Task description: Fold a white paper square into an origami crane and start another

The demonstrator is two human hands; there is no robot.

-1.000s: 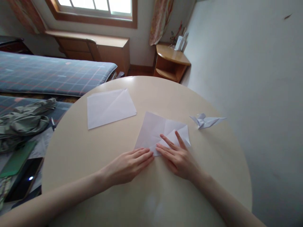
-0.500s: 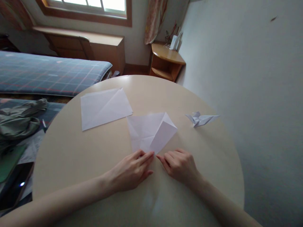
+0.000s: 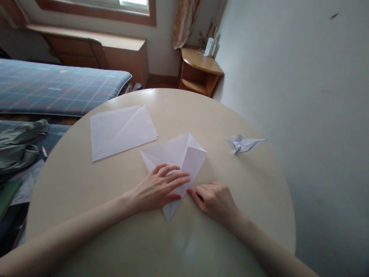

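A partly folded sheet of white paper (image 3: 170, 148) lies on the round table (image 3: 230, 238), creased, with a flap folded over on its right side and a point toward me. My left hand (image 3: 161, 188) rests flat across the sheet, fingers stretched out and a little apart, covering its middle. Close by on the right, my right hand (image 3: 215, 198) sits on the tabletop with curled fingers. Its foremost fingertip is at the sheet's lower right edge; I cannot tell whether it touches. No paper shows inside this hand.
A stack of white paper (image 3: 123, 132) lies at the back left of the table. A folded paper bird (image 3: 242, 145) stands on the right. Beyond are a plaid mattress (image 3: 63, 88), a corner shelf (image 3: 201, 63) and a wall (image 3: 288, 77). Crumpled cloth (image 3: 23, 146) lies at the left.
The sheet has turned, and a point of it now shows toward me. My left hand has moved from its near edge onto its middle, fingers flatter. My right hand has barely moved.
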